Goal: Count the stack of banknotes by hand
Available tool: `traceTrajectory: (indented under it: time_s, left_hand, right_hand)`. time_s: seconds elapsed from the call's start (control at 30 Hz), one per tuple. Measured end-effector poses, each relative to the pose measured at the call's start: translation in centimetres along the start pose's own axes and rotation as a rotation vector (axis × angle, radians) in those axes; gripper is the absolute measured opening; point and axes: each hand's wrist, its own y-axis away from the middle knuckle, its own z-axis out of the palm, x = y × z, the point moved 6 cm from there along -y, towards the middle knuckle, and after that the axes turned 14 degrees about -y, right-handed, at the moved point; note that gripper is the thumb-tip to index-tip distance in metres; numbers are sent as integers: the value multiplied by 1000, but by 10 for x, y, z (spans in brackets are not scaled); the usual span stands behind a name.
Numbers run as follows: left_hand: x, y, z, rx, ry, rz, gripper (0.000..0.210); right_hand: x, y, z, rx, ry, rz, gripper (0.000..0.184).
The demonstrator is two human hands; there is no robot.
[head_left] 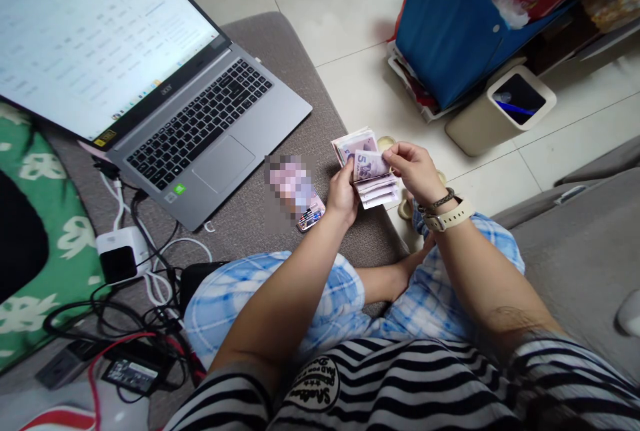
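Observation:
A folded stack of banknotes [376,192] is gripped in my left hand [343,192], the thumb pressing on top and the ends fanned out. Between the thumb and fingers of my right hand [414,165] is the corner of a purple banknote [369,165] marked with a 5. That note still lies against the stack, so both hands touch the money. A wristwatch [450,215] with a pale strap and a dark braided bracelet are on my right wrist. Just left of my left hand a phone [311,216] lies on the grey cushion, its screen partly blurred out.
An open laptop [227,157] sits on the grey seat [273,37] to the left. Tangled cables, a white charger [120,254] and a black power adapter [135,374] lie nearer me. Beyond the seat stand a blue bag [445,24] and a beige bin [473,121].

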Motion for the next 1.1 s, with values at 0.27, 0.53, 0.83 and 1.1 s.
traceTrajectory:
  time_s: [0.27,0.53,0.83,1.1]
  left_hand:
    - [0,1,0,-14,4,-2,28]
    - [-1,-1,0,3,3,2,25]
    - [-2,-1,-4,15,-22,0,25]
    - [-3,-1,-4,5,-26,-15,31]
  right_hand:
    - [4,0,1,-14,-81,16,27]
    - [4,0,1,-5,-65,30,25]
    - [3,-1,1,-22,-79,19,24]
    - [3,1,2,-46,-82,13,35]
